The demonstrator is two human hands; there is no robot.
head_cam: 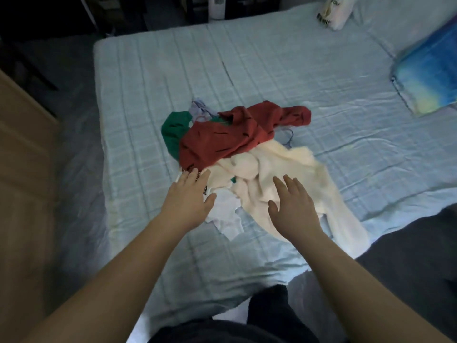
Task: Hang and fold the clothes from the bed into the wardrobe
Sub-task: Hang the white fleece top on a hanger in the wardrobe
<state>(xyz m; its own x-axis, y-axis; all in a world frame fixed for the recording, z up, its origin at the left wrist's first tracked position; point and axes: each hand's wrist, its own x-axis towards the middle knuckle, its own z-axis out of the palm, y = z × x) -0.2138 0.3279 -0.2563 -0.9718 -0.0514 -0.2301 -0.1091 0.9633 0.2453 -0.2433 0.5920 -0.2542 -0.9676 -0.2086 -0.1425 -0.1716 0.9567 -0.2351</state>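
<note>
A heap of clothes lies in the middle of the bed [148,95], which has a pale blue checked sheet. On top is a red garment [230,134] with dark marks. A green garment [174,132] pokes out at its left, and a lilac piece [200,108] lies behind. A cream garment [291,179] spreads to the front right, with a white piece [225,214] in front of it. My left hand [189,196] reaches out flat, fingers straight, its tips at the red garment's near edge. My right hand [290,206] hovers flat over the cream garment. Neither hand holds anything.
A blue patterned pillow [427,78] lies at the bed's right side. A white printed bag [332,13] sits at the far edge. A wooden panel [22,149] stands at the left. Dark fabric [408,256] covers the bed's near right corner.
</note>
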